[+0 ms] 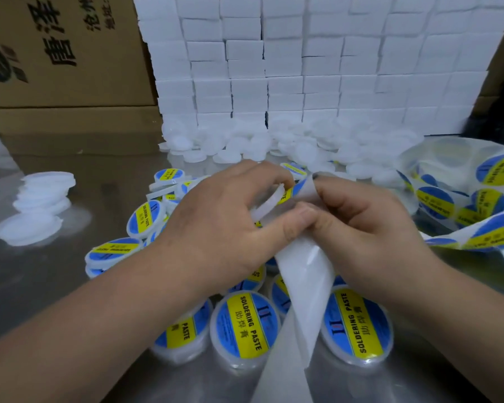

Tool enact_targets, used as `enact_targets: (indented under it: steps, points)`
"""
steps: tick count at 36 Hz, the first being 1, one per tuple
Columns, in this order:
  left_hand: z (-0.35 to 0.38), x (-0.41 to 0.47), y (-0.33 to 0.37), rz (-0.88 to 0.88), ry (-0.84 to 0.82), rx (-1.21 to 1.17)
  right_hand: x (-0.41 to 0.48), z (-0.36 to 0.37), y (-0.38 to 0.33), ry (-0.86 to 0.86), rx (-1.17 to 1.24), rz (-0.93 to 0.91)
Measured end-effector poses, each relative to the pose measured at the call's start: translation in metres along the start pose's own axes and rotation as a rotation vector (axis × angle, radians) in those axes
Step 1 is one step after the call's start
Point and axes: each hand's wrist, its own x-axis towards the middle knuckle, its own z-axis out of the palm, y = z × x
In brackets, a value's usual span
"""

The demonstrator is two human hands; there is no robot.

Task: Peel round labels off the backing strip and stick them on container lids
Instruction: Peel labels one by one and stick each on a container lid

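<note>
My left hand point(218, 225) grips a white container lid point(269, 203) on edge, its fingers curled over the rim. My right hand point(364, 228) pinches the white backing strip point(306, 280) against that lid, where a blue and yellow round label point(291, 191) is partly showing between the fingers. The bare strip hangs down from the hands toward the near edge. The strip's loaded part point(489, 237), carrying more labels, runs off to the right. Labelled lids point(246, 327) reading "SOLDERING PASTE" lie under and in front of my hands.
Plain white lids lie in a heap point(288, 146) behind the hands and in a small stack point(41, 199) at the left. A wall of white boxes point(317, 62) and cardboard cartons point(64, 53) stand at the back of the metal table point(56, 286).
</note>
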Motion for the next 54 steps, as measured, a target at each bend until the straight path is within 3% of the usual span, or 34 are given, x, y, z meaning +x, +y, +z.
enact_targets:
  steps: [5, 13, 18, 24, 28, 37, 48, 54]
  points:
    - [-0.005, 0.002, -0.001, -0.015, 0.078, -0.038, 0.000, -0.002, 0.001, 0.012, 0.008, 0.007]
    - [-0.011, 0.015, -0.014, -0.382, 0.447, -0.327, 0.000, 0.000, 0.000, 0.112, -0.099, -0.003]
    - [-0.013, 0.023, -0.030, -0.573, 0.588, -0.394, 0.005, -0.003, 0.003, 0.256, 0.054, -0.006]
    - [-0.005, 0.012, -0.021, -0.359, 0.460, -0.179, 0.004, -0.007, 0.002, 0.352, -0.163, -0.119]
    - [-0.002, 0.008, -0.017, -0.268, 0.408, -0.066, 0.003, -0.006, 0.001, 0.258, -0.256, -0.171]
    - [-0.007, 0.006, -0.010, -0.118, 0.405, 0.046, 0.010, -0.012, 0.001, 0.128, 0.145, 0.157]
    - [-0.011, 0.004, -0.006, 0.014, 0.368, 0.103, 0.010, -0.009, -0.004, 0.245, 0.175, 0.223]
    - [-0.006, 0.008, -0.009, -0.131, 0.304, 0.216, 0.009, -0.006, -0.003, 0.347, 0.097, 0.237]
